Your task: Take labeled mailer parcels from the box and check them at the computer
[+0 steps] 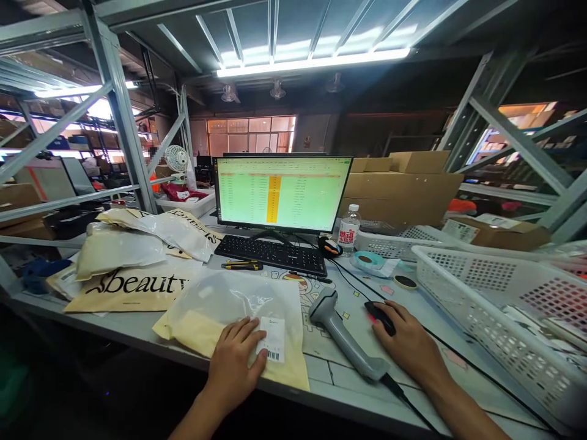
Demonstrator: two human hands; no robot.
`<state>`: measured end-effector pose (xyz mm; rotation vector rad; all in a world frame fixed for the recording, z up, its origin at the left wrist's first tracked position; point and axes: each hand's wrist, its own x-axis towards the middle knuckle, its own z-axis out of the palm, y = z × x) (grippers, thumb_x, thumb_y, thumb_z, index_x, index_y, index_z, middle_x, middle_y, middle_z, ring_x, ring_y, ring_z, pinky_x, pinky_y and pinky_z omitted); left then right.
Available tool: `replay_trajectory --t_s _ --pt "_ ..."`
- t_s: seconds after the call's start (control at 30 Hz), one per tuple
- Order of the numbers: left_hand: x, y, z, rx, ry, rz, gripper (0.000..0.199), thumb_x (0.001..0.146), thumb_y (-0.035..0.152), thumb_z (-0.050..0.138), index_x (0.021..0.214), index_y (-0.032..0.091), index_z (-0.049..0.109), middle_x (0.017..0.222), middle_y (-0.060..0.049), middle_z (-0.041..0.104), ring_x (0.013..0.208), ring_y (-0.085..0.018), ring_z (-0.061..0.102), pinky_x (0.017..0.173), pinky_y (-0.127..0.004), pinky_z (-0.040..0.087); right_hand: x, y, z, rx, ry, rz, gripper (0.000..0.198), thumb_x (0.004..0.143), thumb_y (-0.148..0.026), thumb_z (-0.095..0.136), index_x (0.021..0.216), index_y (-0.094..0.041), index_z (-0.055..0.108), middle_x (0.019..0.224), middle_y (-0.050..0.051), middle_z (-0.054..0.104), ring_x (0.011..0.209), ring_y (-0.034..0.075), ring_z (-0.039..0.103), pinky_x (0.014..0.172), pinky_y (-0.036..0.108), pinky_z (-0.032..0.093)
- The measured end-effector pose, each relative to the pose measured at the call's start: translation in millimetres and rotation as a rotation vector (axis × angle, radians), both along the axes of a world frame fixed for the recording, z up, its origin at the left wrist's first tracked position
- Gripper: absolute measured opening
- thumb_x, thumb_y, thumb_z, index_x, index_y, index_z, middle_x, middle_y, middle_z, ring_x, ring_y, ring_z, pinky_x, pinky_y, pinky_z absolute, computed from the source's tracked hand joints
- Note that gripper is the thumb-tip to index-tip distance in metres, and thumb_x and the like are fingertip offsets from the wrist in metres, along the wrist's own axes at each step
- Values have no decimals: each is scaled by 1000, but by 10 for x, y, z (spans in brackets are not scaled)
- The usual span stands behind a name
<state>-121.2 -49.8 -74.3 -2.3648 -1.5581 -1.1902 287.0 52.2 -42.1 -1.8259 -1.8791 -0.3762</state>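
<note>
My left hand [236, 357] lies on a plastic mailing bag [202, 311], pale yellow below and whitish above, with its fingers stretched out beside a white barcode label [271, 339]. A black computer mouse [381, 316] is under my right hand [408, 336], whose fingers curve over it. Between the two hands rests a grey handheld barcode scanner [346, 339], its cable running toward the front edge. Behind the bag are a black keyboard [270, 253] and a yellow-and-black utility knife [242, 265]. The monitor [282, 192] shows a spreadsheet with an orange column.
More bags [132, 284] are piled at the left. White perforated baskets [486, 305] line the right side. A bottle [349, 229] and a roll of tape [369, 261] stand near the monitor's right. Cardboard boxes [398, 195] are behind; metal rack posts [121, 116] frame the desk.
</note>
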Motion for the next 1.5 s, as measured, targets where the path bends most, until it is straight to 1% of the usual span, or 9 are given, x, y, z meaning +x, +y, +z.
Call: replay_trajectory --t_s 0.07,0.2,0.3,0.43,0.57,0.7,0.97,1.17,1.5 --pt "32 -10 -32 14 -7 14 29 95 23 60 122 30 69 140 1 65 132 -28 58 108 -53 51 4 20 -14 6 4 -17 62 93 -54 31 132 -20 65 144 10 55 123 32 59 99 47 55" --pt "125 -8 -101 62 -41 52 30 94 23 59 122 29 68 139 0 66 130 -29 58 106 -54 51 17 70 -56 -39 6 -53 62 92 -51 31 131 -19 66 143 11 55 125 32 58 102 50 53" --pt "210 11 -154 113 -100 99 30 93 23 59 121 29 69 138 0 66 128 -31 59 105 -55 51 34 93 -81 -60 13 -57 63 92 -53 30 133 -21 65 145 10 53 126 32 57 101 51 54" --pt "258 17 -185 144 -134 105 30 93 24 58 120 30 69 138 1 66 127 -30 59 105 -54 50 53 104 -90 -59 17 -47 66 93 -56 27 135 -21 64 145 10 52 126 32 57 102 51 53" --pt "249 9 -182 151 -132 104 30 94 24 57 121 30 69 138 1 66 127 -29 60 105 -54 49 53 103 -69 -97 29 -46 69 95 -59 24 137 -21 62 149 10 49 124 32 59 100 49 55" --pt "243 1 -178 158 -127 100 31 94 24 57 121 30 69 138 1 66 127 -29 60 105 -53 50 50 99 -49 -142 34 -68 72 96 -63 21 141 -23 60 152 10 47 125 33 58 94 49 57" --pt "226 -3 -168 125 -128 90 30 94 25 57 122 30 69 139 1 66 129 -29 58 106 -54 49 53 114 -64 -91 52 -32 72 94 -63 24 138 -20 62 147 12 50 127 33 57 102 50 54" --pt "227 -12 -157 118 -127 90 31 94 24 57 121 29 70 138 -1 66 129 -30 59 106 -54 49 63 101 -67 -67 40 -15 69 94 -62 28 136 -20 63 144 12 53 121 32 60 98 48 55" --pt "226 -26 -141 119 -115 91 30 94 23 58 121 29 69 138 -1 66 129 -30 59 106 -54 49 60 97 -61 -64 44 -15 63 93 -56 32 136 -19 60 145 13 52 122 32 59 99 48 54"
